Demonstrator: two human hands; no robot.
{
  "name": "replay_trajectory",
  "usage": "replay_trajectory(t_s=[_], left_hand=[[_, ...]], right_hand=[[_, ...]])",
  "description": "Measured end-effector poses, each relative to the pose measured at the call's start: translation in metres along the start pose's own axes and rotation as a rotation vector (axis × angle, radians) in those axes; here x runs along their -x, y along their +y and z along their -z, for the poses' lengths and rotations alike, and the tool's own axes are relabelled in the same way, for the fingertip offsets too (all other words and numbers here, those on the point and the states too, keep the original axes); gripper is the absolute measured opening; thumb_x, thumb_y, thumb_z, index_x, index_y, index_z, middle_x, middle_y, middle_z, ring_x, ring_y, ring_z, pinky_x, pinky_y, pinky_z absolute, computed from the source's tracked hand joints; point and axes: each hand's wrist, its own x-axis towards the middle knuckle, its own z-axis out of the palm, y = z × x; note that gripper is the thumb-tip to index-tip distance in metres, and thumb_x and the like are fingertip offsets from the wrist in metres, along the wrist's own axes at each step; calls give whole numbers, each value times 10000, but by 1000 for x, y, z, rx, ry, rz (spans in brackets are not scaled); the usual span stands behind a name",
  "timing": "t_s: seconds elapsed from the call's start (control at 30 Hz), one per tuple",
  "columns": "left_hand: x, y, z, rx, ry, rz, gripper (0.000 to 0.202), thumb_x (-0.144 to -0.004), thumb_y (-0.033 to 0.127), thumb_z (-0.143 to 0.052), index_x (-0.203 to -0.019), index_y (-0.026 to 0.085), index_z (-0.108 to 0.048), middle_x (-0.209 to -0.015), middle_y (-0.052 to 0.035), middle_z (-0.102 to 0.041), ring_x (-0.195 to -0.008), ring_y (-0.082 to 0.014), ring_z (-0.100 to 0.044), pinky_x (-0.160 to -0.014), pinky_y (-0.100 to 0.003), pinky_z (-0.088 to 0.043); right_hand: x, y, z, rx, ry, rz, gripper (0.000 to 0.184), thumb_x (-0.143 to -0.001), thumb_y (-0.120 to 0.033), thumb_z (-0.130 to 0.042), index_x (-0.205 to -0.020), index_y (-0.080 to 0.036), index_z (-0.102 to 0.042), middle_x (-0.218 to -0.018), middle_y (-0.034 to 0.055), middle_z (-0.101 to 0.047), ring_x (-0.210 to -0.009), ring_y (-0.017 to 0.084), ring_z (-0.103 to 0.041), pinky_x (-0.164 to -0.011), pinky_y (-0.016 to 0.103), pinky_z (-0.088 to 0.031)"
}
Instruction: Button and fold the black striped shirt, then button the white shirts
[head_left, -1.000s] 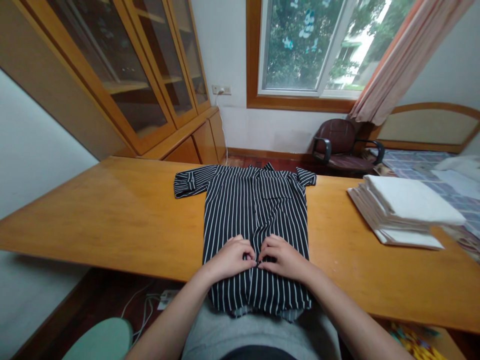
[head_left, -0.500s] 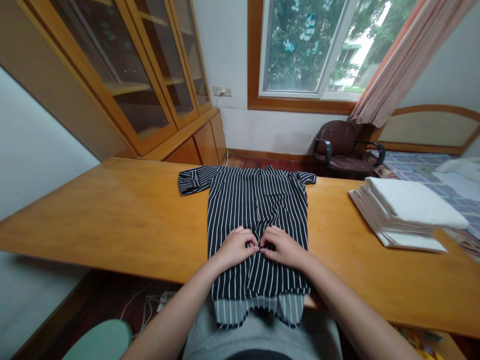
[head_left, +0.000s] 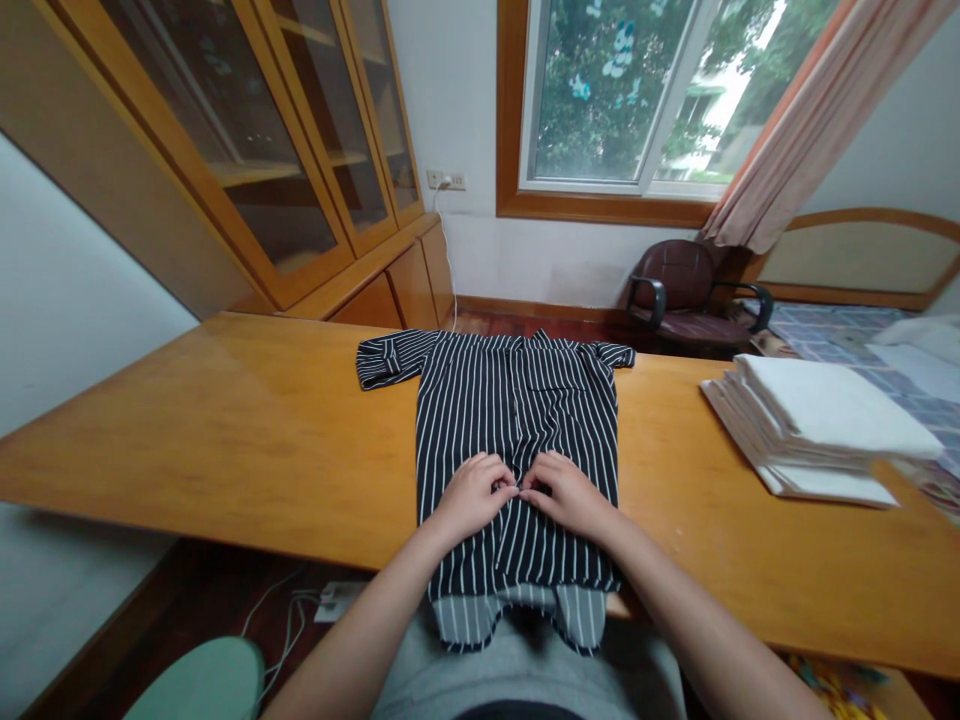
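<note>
A black shirt with white stripes [head_left: 465, 410] lies front up on the wooden table, its collar at the far edge and its hem hanging over the near edge toward my lap. My left hand [head_left: 480, 490] pinches the front opening from the left, thumb and fingers closed on the cloth edge. Facing it, my right hand [head_left: 562, 487] pinches the same spot from the right. The fingertips of both hands nearly meet on the centre line. Whether a button sits between them is too small to make out. One sleeve is spread to the left; the other looks short at the right.
The wooden table [head_left: 300, 440] stretches to both sides. A stack of folded white cloth or sheets [head_left: 832, 410] lies at the right. Behind are a brown armchair [head_left: 679, 285] and a glass-door cabinet [head_left: 300, 200]. A green stool [head_left: 202, 685] stands below left, near white cables.
My hands stay at the same place on the shirt front with only slight finger shifts. The shirt's hanging hem has moved a little.
</note>
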Motion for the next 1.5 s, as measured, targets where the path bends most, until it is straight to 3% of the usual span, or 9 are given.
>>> replay_trajectory(t_s=[0.3,0.6,1.0,1.5], left_hand=[[-10,-4,-6,85,107,99,149,-936,231,-545,-842,211,-659,-895,-9,-650,-911,-193,-617,-834,-323,-465],[-22,-9,-4,65,99,142,134,-921,205,-548,-817,202,-632,-906,-13,-643,-923,-198,-615,-840,-316,-456],[-20,-12,-6,40,116,132,123,-925,208,-543,-827,208,-618,-893,-13,-618,-918,-200,-599,-835,-320,-438],[-18,-15,-5,136,119,74,128,-918,234,-557,-810,209,-620,-883,-11,-630,-896,-194,-598,-828,-315,-442]], right_hand=[[-10,5,-8,-60,138,-68,60,-915,-169,-634,-868,-199,-655,-885,26,-595,-861,180,-586,-795,315,-473],[-28,19,-4,-120,96,-85,100,-866,-130,-684,-799,-187,-637,-830,11,-610,-859,182,-584,-813,313,-446],[-21,15,-3,-158,138,-29,83,-897,-144,-641,-835,-197,-625,-861,18,-586,-864,184,-570,-810,311,-448],[-23,15,-7,-95,138,-89,89,-868,-152,-661,-803,-195,-618,-827,13,-594,-824,183,-560,-782,316,-428]])
